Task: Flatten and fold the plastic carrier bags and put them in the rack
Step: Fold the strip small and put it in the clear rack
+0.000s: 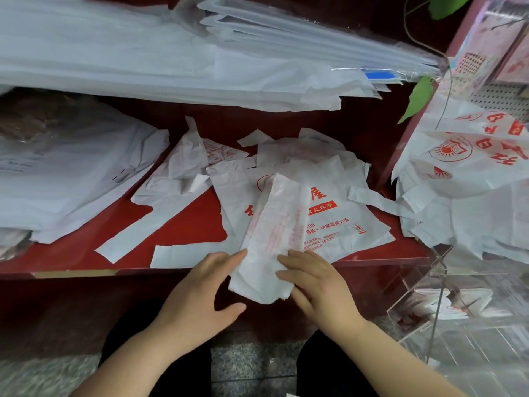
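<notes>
A white carrier bag folded into a long narrow strip (276,224) with faint red print lies slanted over the front edge of the red shelf (183,224). My left hand (200,290) touches the strip's lower left side with straight fingers. My right hand (315,285) lies flat on its lower right end, fingers spread. Under the strip lies a flat white bag with bold red print (329,224). More crumpled white bags (183,173) lie to its left and behind. A clear acrylic rack (446,299) at lower right holds folded bags.
Stacks of large white bags (143,53) fill the shelf above. A pile of white bags (65,167) sits at left. Loose printed bags (472,156) hang over the right side. Green leaves (418,96) and a cord hang at the upper right.
</notes>
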Action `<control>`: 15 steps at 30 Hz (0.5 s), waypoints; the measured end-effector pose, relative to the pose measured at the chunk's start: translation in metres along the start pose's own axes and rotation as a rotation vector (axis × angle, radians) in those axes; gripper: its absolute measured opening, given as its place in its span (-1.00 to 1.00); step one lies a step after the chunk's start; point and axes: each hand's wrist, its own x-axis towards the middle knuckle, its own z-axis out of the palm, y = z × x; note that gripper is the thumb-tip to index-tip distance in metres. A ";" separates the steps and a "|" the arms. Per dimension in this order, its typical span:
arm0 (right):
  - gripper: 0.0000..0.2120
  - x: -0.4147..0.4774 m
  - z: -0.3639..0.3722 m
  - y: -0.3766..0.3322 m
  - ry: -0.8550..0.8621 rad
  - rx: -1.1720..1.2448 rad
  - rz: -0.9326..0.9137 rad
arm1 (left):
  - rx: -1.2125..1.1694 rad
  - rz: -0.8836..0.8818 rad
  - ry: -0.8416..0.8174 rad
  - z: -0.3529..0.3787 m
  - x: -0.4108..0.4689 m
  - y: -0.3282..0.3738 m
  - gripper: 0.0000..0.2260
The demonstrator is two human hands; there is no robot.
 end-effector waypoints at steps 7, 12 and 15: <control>-0.71 -0.003 -0.002 0.002 0.059 0.067 0.133 | 0.147 0.338 0.079 0.015 0.029 -0.015 -0.53; -0.79 0.000 -0.012 0.004 0.078 0.168 0.396 | -0.146 0.180 0.205 0.018 0.043 -0.011 -0.81; -0.80 0.004 -0.016 0.003 0.079 0.220 0.557 | -0.302 0.069 0.172 0.015 0.048 0.001 -0.85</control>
